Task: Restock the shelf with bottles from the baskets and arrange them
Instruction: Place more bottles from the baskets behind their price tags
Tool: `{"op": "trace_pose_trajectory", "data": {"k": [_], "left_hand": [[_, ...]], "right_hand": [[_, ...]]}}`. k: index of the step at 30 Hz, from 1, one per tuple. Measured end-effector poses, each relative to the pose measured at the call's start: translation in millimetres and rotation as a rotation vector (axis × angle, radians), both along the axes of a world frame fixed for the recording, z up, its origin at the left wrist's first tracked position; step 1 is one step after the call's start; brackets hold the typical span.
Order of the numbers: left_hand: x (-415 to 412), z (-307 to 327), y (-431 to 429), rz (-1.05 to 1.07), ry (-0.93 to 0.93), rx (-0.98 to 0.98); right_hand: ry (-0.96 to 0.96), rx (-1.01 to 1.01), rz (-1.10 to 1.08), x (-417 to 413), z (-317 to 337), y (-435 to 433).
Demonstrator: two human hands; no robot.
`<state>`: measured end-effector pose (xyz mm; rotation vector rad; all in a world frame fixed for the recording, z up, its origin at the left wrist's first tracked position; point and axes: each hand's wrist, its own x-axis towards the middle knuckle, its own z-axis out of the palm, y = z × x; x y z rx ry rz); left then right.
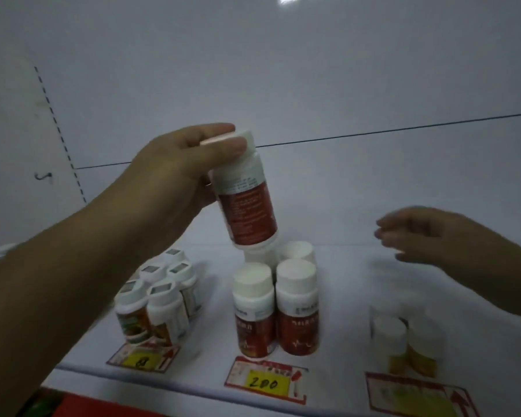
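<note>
Nearest the camera, the left forearm (57,281) is seen reaching from the near left over the shelf (343,311). At its end, the left hand (178,173) is closed round a red-labelled bottle (247,206), with the fingertips laid over the white cap and the palm against the upper body. A grip so high on the bottle is judged to leave the base free for setting down.

The held bottle is carried in the air above the far side of a standing group of red-labelled bottles (297,308). Its base is just over a rear cap; whether contact is made cannot be told. Its long axis is near upright, cap up and base down, with the top leaned slightly to the left. The printed back of the label is turned toward the camera.

The group is placed behind the "200" price tag (263,380), which suggests a matching slot. Orange-labelled bottles (151,299) are clustered to the left behind another tag (142,359). Yellow bottles (409,341) are seen at the near right.

The right hand (427,236), blurred, is held above the shelf to the right. Its fingers are loosely extended and nothing is held, perhaps in readiness to steady the row.
</note>
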<state>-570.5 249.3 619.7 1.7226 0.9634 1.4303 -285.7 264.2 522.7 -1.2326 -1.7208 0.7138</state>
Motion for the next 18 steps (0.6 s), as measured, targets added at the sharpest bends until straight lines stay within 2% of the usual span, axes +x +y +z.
{"op": "trace_pose_trajectory", "data": {"k": [2, 5, 10, 14, 18], "left_hand": [[2, 5, 25, -0.029, 0.073, -0.018], [1, 8, 62, -0.060, 0.184, -0.039], [-17, 4, 113, -0.156, 0.259, -0.054], [-21, -6, 140, -0.211, 0.342, -0.124], [-14, -18, 154, -0.221, 0.479, -0.173]], "right_hand": [[0.021, 0.118, 0.078, -39, 37, 4], [-0.125, 0.199, 0.077, -90, 83, 31], [-0.299, 0.063, 0.065, -124, 105, 79], [-0.338, 0.003, 0.018, -128, 94, 101], [-0.334, -0.154, 0.030, -128, 75, 109]]}}
